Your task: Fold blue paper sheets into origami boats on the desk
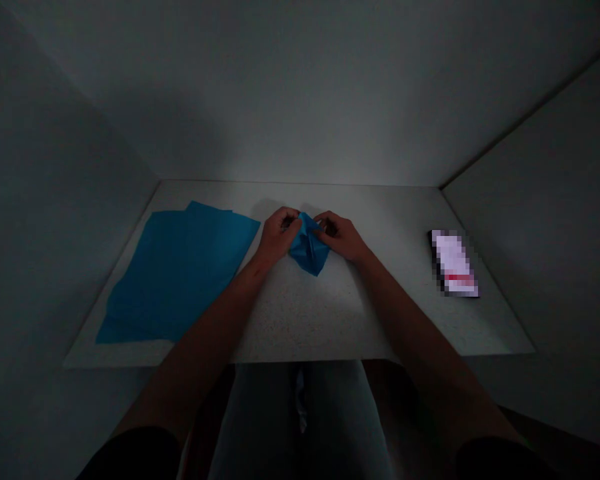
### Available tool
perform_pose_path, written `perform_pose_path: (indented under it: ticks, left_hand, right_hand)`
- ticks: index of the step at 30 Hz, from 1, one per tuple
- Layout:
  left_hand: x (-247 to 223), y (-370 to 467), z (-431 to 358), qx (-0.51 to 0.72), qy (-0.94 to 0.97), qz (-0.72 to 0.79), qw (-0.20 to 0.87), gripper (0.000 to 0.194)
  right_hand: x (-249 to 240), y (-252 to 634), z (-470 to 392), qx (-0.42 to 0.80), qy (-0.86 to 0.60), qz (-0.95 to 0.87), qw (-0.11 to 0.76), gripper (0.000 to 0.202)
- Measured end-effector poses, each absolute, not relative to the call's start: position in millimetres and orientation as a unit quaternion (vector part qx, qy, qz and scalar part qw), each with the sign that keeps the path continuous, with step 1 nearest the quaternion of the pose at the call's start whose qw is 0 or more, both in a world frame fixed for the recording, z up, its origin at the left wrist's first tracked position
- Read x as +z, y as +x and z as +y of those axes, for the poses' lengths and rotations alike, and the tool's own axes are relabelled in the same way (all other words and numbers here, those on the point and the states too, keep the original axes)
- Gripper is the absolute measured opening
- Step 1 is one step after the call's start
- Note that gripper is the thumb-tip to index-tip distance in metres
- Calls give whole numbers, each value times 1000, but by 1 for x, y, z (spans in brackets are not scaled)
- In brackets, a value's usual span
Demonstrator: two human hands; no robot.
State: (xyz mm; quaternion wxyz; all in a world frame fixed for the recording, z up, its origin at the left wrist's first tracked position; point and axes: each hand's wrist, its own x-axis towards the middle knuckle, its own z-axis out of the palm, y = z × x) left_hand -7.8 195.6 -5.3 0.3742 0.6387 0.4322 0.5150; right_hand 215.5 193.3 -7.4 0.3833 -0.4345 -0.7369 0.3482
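Note:
A small folded piece of blue paper (310, 250) is held between both hands over the middle of the table, its lower corner pointing toward me. My left hand (280, 235) pinches its upper left edge between thumb and fingers. On the other side, my right hand (343, 235) grips the upper right edge, the thumb lying on the paper. Creases run down the middle of the folded piece. Larger blue sheets (180, 267) lie flat and overlapping on the left, partly beneath my left forearm.
The pale table (300, 327) meets walls at the back and both sides. A phone (455, 263) with a lit, blurred screen lies on the right. My legs (300, 420) are below the front edge.

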Motion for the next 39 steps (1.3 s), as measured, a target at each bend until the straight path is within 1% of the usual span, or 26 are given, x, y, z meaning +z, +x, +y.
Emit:
perform_pose_path:
  ticks: [5, 8, 12, 15, 16, 18, 20, 21, 23, 26, 27, 28, 30, 32, 36, 39]
  left_hand:
    - [-2, -8, 198, 526, 613, 432, 401, 18]
    - [-4, -9, 202, 528, 598, 448, 404, 21]
    - [-11, -8, 202, 534, 588, 467, 389, 24]
    - [-12, -5, 196, 529, 614, 444, 382, 27]
    - [-11, -4, 192, 525, 630, 432, 375, 32]
    - [-9, -3, 187, 514, 662, 417, 351, 49]
    - [-7, -2, 183, 503, 684, 421, 320, 57]
    - [-6, -3, 182, 499, 688, 427, 308, 56]
    - [-5, -3, 183, 493, 686, 444, 299, 46]
    - [-6, -6, 187, 482, 674, 467, 307, 19]
    - [-6, -7, 189, 479, 672, 474, 308, 14]
    - [-7, -8, 190, 476, 670, 479, 307, 19]
    - [-8, -10, 191, 481, 663, 487, 304, 36]
    - [-9, -13, 193, 498, 642, 493, 311, 47]
    - [-10, -14, 198, 544, 574, 491, 365, 50]
    - [-13, -13, 203, 566, 541, 477, 398, 50]
  right_hand:
    - [-7, 219, 194, 368, -436, -725, 387, 29]
    - [-8, 221, 195, 391, -421, -720, 389, 29]
    - [-7, 221, 198, 426, -394, -691, 430, 35]
    - [-7, 220, 200, 417, -399, -672, 465, 36]
    - [-8, 219, 200, 408, -403, -666, 476, 36]
    - [-8, 218, 201, 384, -420, -653, 499, 37]
    - [-8, 217, 201, 356, -442, -643, 514, 36]
    - [-7, 217, 200, 341, -449, -643, 518, 35]
    - [-5, 215, 197, 310, -450, -653, 524, 34]
    - [-2, 213, 191, 270, -449, -677, 517, 35]
    - [-1, 213, 189, 259, -453, -683, 511, 35]
    - [-1, 212, 188, 250, -459, -686, 507, 34]
    - [-1, 212, 187, 236, -466, -686, 508, 33]
    - [-1, 212, 187, 240, -461, -686, 510, 37]
    - [-3, 213, 192, 286, -419, -725, 465, 62]
    - [-6, 215, 196, 309, -398, -746, 436, 61]
